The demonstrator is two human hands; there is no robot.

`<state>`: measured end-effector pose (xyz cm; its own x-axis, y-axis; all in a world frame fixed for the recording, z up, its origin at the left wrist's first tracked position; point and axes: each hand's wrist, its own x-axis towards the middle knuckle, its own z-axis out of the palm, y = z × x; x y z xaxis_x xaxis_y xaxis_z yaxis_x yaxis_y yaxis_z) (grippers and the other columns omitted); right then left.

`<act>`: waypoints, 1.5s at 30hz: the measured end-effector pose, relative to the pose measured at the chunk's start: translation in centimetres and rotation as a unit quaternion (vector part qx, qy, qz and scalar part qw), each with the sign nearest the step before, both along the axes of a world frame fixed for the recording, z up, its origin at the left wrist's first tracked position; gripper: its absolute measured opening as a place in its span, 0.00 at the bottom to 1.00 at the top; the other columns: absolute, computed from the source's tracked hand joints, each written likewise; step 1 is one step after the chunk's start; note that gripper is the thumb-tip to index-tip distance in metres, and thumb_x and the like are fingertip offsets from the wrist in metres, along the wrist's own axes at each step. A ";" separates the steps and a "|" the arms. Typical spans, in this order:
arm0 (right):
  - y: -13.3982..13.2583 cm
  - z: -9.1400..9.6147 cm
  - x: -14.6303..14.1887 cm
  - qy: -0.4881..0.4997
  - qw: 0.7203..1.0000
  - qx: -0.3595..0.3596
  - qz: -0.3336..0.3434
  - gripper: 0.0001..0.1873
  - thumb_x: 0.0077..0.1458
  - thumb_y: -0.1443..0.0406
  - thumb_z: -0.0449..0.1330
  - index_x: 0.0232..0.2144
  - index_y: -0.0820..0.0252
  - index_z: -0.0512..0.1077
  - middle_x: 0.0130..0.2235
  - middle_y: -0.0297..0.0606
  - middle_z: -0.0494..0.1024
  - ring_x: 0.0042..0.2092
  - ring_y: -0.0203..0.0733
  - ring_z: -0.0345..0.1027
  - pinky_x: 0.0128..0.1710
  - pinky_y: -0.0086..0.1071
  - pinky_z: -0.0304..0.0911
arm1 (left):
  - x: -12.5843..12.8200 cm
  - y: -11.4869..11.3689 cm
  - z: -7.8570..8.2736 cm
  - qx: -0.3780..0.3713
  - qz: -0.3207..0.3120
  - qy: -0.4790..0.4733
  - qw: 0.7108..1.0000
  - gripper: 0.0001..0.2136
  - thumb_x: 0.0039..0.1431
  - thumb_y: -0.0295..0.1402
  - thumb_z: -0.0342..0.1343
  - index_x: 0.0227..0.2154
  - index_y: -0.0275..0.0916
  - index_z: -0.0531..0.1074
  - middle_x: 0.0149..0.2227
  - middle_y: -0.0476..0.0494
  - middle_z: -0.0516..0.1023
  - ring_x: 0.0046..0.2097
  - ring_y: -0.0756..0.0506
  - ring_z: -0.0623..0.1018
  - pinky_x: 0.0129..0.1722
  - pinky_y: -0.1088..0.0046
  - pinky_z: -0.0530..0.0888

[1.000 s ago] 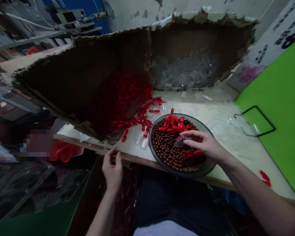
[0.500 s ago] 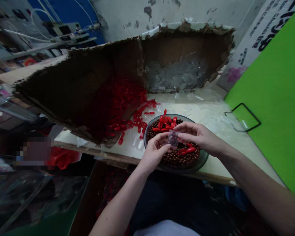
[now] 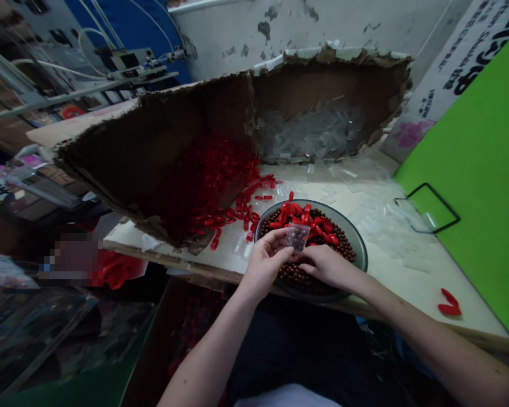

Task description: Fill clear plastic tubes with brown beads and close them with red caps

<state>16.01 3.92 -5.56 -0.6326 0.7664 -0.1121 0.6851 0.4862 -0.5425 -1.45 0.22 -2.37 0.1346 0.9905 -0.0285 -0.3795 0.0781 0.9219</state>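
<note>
Upright between the thumb and fingers of my left hand (image 3: 268,257) is a small clear plastic sleeve (image 3: 297,237). Dark beads show in or through it; I cannot tell which. My right hand (image 3: 328,264) is closed just below and right of the sleeve, fingertips low at its bottom edge. What those fingers hold, if anything, is hidden. Both hands are over a dark round bowl (image 3: 362,246) of shiny brown beads (image 3: 345,249). Glossy red plastic clips (image 3: 294,210) lie heaped on the beads toward the back of the bowl.
A torn cardboard box (image 3: 152,113) behind holds a red heap of clips (image 3: 220,169) and a pile of clear sleeves (image 3: 309,133). More sleeves (image 3: 390,220) lie loose on the white table (image 3: 348,186). A green panel (image 3: 483,169) with a black wire handle (image 3: 441,209) borders the right.
My right hand has dropped from the sleeve's upper right side to beneath it. My left hand keeps hold of the sleeve. The view has shifted slightly, showing a red clip at the right.
</note>
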 end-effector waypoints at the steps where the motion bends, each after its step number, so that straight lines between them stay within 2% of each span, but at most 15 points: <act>1: 0.1 0.1 0.1 0.001 1.000 -0.003 -0.002 0.09 0.53 0.69 0.58 0.36 0.60 0.75 0.38 0.41 0.81 0.38 0.45 0.74 0.40 0.34 0.63 | 0.0 0.0 0.0 0.001 0.002 0.001 1.000 0.15 0.52 0.29 0.61 0.45 0.38 0.74 0.41 0.42 0.79 0.39 0.48 0.77 0.38 0.74 0.74; 9: 0.2 0.2 1.1 0.002 1.000 -0.007 -0.004 0.08 0.53 0.68 0.58 0.36 0.59 0.76 0.36 0.39 0.81 0.38 0.44 0.74 0.40 0.33 0.64 | -0.2 -0.2 -0.3 0.001 -0.002 0.009 1.000 0.15 0.53 0.29 0.61 0.45 0.37 0.73 0.41 0.41 0.78 0.37 0.49 0.77 0.39 0.74 0.74; 16: 0.2 -1.0 -0.3 0.006 0.999 0.039 0.030 0.12 0.50 0.72 0.59 0.38 0.58 0.76 0.38 0.41 0.81 0.40 0.45 0.74 0.40 0.33 0.64 | 0.1 -0.2 -0.5 -0.002 -0.001 0.009 1.000 0.14 0.53 0.28 0.60 0.43 0.36 0.72 0.40 0.42 0.77 0.38 0.49 0.76 0.39 0.74 0.74; 19: 0.3 -0.8 -0.3 -0.001 0.998 0.047 0.032 0.11 0.50 0.72 0.59 0.37 0.59 0.76 0.38 0.42 0.81 0.39 0.45 0.74 0.40 0.33 0.64 | 0.0 -0.1 -0.8 -0.010 -0.003 -0.010 1.000 0.13 0.53 0.29 0.60 0.43 0.37 0.72 0.40 0.43 0.78 0.37 0.49 0.76 0.39 0.74 0.74; 22: 0.4 0.6 0.6 0.018 0.999 0.036 -0.005 0.08 0.53 0.69 0.58 0.35 0.59 0.77 0.36 0.39 0.81 0.38 0.44 0.74 0.39 0.34 0.65 | -0.3 0.0 -1.1 -0.023 -0.006 -0.028 0.999 0.12 0.54 0.30 0.59 0.43 0.38 0.72 0.40 0.43 0.78 0.37 0.50 0.77 0.39 0.74 0.74; 24: 0.3 2.3 1.5 0.063 0.996 0.039 -0.058 0.08 0.55 0.66 0.58 0.36 0.57 0.77 0.36 0.36 0.81 0.36 0.42 0.74 0.39 0.34 0.66 | -0.4 0.0 -1.4 -0.028 -0.012 -0.023 0.999 0.12 0.55 0.32 0.59 0.43 0.38 0.72 0.39 0.44 0.78 0.36 0.50 0.77 0.38 0.74 0.74; 27: 0.0 5.1 2.4 0.159 0.971 0.077 -0.162 0.11 0.57 0.60 0.58 0.39 0.55 0.77 0.39 0.35 0.81 0.36 0.41 0.75 0.39 0.34 0.68 | -0.2 -0.1 -1.5 -0.024 -0.021 0.012 0.999 0.12 0.55 0.34 0.59 0.42 0.38 0.73 0.39 0.44 0.78 0.36 0.49 0.76 0.37 0.74 0.74; 29: -0.3 6.7 2.5 0.199 0.957 0.098 -0.187 0.12 0.57 0.59 0.59 0.40 0.55 0.77 0.41 0.35 0.81 0.39 0.41 0.75 0.41 0.34 0.69 | 0.2 -0.2 -1.5 -0.008 -0.021 0.041 0.999 0.11 0.56 0.33 0.58 0.42 0.39 0.74 0.41 0.43 0.78 0.39 0.48 0.76 0.40 0.73 0.73; 32: -0.9 7.9 1.9 0.187 0.965 0.118 -0.140 0.10 0.57 0.61 0.59 0.40 0.54 0.78 0.41 0.34 0.81 0.40 0.40 0.76 0.44 0.33 0.69 | 0.8 -0.4 -1.4 0.018 -0.025 0.076 0.997 0.11 0.56 0.33 0.58 0.43 0.40 0.74 0.40 0.44 0.78 0.41 0.48 0.75 0.43 0.73 0.72; 36: -1.4 8.1 1.4 0.137 0.975 0.154 -0.078 0.11 0.59 0.63 0.56 0.42 0.54 0.77 0.41 0.35 0.81 0.41 0.40 0.75 0.44 0.33 0.69 | 1.2 -0.5 -1.6 0.015 -0.033 0.079 0.996 0.12 0.56 0.34 0.58 0.43 0.41 0.74 0.38 0.45 0.77 0.40 0.48 0.75 0.43 0.73 0.71; 45: -2.0 8.4 1.6 0.125 0.963 0.221 -0.086 0.11 0.60 0.63 0.56 0.42 0.56 0.76 0.43 0.38 0.81 0.42 0.41 0.75 0.45 0.35 0.70 | 1.5 -0.7 -1.6 -0.003 -0.040 0.014 0.999 0.12 0.55 0.34 0.59 0.43 0.39 0.74 0.41 0.43 0.77 0.43 0.46 0.75 0.44 0.70 0.73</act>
<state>17.62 1.92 2.81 -0.4571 0.7996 0.3895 0.6506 0.5992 -0.4665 0.03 -0.52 -3.92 0.2124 0.9764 -0.0384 -0.3465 0.1120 0.9313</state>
